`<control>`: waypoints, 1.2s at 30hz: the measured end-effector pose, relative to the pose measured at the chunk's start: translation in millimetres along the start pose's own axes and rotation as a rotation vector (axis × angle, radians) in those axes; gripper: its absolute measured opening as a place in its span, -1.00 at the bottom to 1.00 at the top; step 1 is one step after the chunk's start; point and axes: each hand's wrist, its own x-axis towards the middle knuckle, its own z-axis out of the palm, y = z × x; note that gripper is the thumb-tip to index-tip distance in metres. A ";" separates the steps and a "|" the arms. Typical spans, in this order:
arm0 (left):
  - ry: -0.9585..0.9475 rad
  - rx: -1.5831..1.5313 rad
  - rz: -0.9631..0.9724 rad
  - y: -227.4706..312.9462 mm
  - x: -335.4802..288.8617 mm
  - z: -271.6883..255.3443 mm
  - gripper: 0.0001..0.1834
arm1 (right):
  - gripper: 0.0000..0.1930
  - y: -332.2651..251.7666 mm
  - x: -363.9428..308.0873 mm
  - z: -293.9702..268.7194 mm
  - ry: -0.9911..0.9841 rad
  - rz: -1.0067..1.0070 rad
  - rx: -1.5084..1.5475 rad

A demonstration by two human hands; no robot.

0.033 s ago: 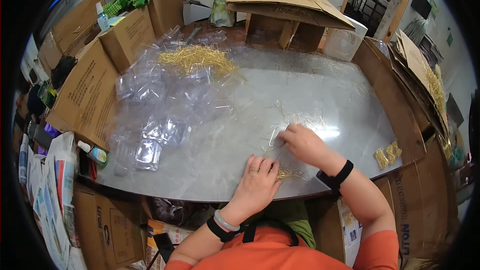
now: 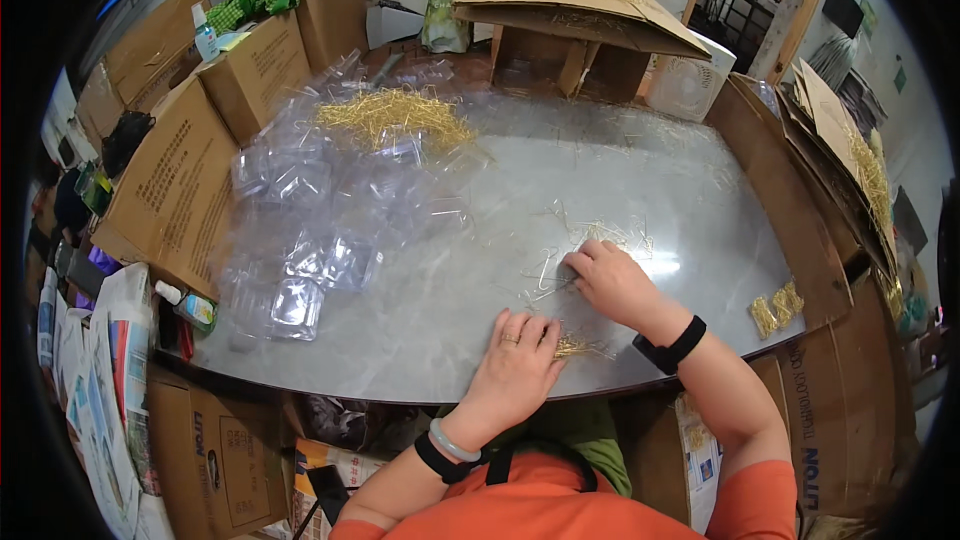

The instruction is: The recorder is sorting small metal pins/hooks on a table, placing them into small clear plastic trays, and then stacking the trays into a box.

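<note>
1. While the left hand [image 2: 518, 360] lay flat, fingers spread, it pinned a small bundle of thin golden wire pins [image 2: 578, 347] against the grey tabletop [image 2: 420, 330].
2. The right hand [image 2: 612, 280], fingers curled, seemingly pinched loose pins [image 2: 545, 275] just left of it.

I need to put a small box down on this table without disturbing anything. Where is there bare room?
The widest bare patch of table lies right of the gold pin heap, beyond the right hand. The left side is crowded with clear plastic trays; loose pins surround both hands, including the left hand.

Brown cardboard boxes [image 2: 175, 185] ring the table; clear blister packs [image 2: 300, 270] lie left.
</note>
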 end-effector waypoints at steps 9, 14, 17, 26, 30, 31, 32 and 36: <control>-0.054 0.045 0.000 -1.2 0.9 1.1 -0.43 | -0.60 18.8 16.0 13.9 0.145 0.194 -0.189; -0.064 0.033 -0.014 -1.5 0.7 1.4 -0.43 | -0.58 2.5 16.3 -3.1 0.187 -0.145 -0.183; -0.063 0.034 -0.013 -0.2 1.3 1.0 -0.43 | -0.64 -4.7 15.2 -5.3 0.020 -0.200 0.089; -0.062 0.031 0.007 0.4 2.7 0.8 -0.44 | -0.60 17.4 20.6 -2.5 -0.035 0.047 0.342; -0.062 0.044 0.006 -1.3 0.7 1.6 -0.44 | -0.53 26.0 17.7 3.4 0.069 0.008 0.260; -0.063 0.039 0.006 -1.1 0.1 2.0 -0.44 | -0.51 25.1 14.7 3.5 0.061 0.010 0.246; -0.067 0.036 0.007 -0.9 -0.1 2.1 -0.44 | -0.51 24.8 12.7 5.5 0.143 0.018 0.042; -0.082 0.035 0.004 -2.9 -0.3 2.1 -0.45 | -0.54 15.4 14.7 1.8 0.217 -0.059 -0.157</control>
